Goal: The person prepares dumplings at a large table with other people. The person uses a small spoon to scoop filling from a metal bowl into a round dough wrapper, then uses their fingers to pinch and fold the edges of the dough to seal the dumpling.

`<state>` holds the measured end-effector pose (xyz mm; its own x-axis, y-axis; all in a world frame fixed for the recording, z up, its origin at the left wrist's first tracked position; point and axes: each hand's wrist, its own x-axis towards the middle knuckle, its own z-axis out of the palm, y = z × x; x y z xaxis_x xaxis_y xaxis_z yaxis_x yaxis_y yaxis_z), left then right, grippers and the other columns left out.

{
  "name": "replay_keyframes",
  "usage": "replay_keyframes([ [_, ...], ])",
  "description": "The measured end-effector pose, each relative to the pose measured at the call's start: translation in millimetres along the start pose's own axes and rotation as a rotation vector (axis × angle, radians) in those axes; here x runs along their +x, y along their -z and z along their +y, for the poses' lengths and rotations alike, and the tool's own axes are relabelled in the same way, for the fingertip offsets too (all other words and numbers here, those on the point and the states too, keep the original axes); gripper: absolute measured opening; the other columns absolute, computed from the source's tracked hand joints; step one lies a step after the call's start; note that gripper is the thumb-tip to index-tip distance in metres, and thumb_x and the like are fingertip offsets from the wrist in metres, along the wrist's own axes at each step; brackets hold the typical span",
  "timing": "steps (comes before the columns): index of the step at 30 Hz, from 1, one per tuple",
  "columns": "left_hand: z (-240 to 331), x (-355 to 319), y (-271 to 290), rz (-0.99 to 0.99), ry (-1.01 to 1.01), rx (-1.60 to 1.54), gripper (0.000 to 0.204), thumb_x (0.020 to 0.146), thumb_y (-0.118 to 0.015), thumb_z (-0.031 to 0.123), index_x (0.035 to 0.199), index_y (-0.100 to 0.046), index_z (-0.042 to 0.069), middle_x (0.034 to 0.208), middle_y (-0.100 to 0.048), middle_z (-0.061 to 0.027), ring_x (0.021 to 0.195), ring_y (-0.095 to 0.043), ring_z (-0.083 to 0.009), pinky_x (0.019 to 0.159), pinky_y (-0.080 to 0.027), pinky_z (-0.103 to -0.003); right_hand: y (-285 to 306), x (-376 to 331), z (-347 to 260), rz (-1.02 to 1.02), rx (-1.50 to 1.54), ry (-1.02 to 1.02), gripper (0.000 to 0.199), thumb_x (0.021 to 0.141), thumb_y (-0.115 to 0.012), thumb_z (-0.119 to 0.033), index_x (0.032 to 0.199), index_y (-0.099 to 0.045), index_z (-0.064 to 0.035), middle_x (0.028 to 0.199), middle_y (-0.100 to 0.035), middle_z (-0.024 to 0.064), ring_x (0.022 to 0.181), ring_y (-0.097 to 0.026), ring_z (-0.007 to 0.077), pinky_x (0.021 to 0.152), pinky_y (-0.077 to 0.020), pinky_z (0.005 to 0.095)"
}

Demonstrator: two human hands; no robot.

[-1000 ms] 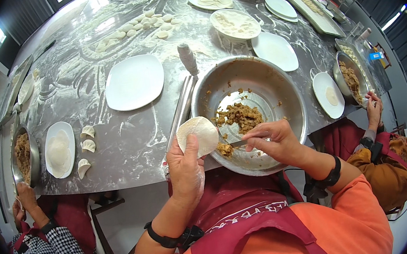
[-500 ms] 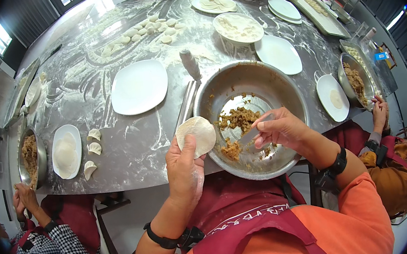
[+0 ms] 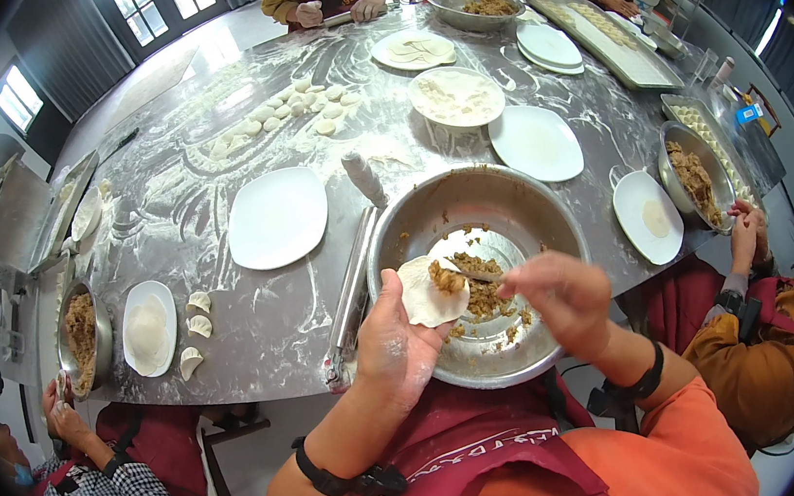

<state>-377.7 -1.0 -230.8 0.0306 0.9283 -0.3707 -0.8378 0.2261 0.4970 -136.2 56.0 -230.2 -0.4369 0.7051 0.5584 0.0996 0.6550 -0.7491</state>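
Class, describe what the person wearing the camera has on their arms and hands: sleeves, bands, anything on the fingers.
Both hands are bare, with no gloves. The left hand is dusted with white flour. Each wrist carries a black band, the left one with a small black unit attached, the right one plain. Orange sleeves, pushed up the forearms, begin behind the bands. A dark red apron covers the chest.

A white square plate [image 3: 277,218] is sitting on the floured grey table [image 3: 212,171]. Just right of it a wooden rolling pin [image 3: 364,177] is lying, and beyond that another square plate [image 3: 536,142]. Behind it small dough pieces [image 3: 274,115] are lying scattered. Left of it, folded dumplings [image 3: 194,325] are resting beside a round plate [image 3: 149,327].
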Motion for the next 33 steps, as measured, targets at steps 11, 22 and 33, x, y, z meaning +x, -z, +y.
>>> replay_keyframes([
  [11, -19.1, 8.2, -5.3, -0.033, 0.016, -0.043, 0.061, 0.126, -0.034, 0.048, 0.16, -0.048, -0.001, 0.161, -0.06, -0.0196, 0.152, -0.056, -0.0352, 0.132, -0.041, -0.055, -7.1, -23.5, -7.6, -0.127, -0.582, 0.665, 0.029, 0.087, -0.08, -0.007, 0.114, -0.082, 0.0046, 0.108, -0.079, 0.0173, 0.096, -0.08, 0.0302, 0.088, -0.067, 0.0459],
  [22, -13.6, -0.8, 12.5, -0.094, -0.001, -0.046, 0.066, 0.126, -0.03, 0.05, 0.16, -0.052, -0.003, 0.16, -0.062, -0.0206, 0.15, -0.059, -0.0349, 0.131, -0.042, -0.054, -18.9, -23.1, -15.3, -0.158, -0.528, 0.711, 0.032, 0.087, -0.079, -0.009, 0.116, -0.082, 0.004, 0.113, -0.08, 0.0178, 0.1, -0.081, 0.0299, 0.093, -0.0664, 0.0452],
  [33, -3.5, -2.6, 33.3, -0.139, -0.015, -0.075, 0.069, 0.126, -0.029, 0.052, 0.16, -0.053, -0.003, 0.158, -0.063, -0.0211, 0.147, -0.062, -0.0341, 0.128, -0.047, -0.051, -32.4, -22.4, -32.1, -0.089, -0.482, 0.566, 0.022, 0.091, -0.081, 0.0, 0.113, -0.082, 0.0018, 0.109, -0.08, 0.0159, 0.094, -0.08, 0.0272, 0.087, -0.0666, 0.0427],
])
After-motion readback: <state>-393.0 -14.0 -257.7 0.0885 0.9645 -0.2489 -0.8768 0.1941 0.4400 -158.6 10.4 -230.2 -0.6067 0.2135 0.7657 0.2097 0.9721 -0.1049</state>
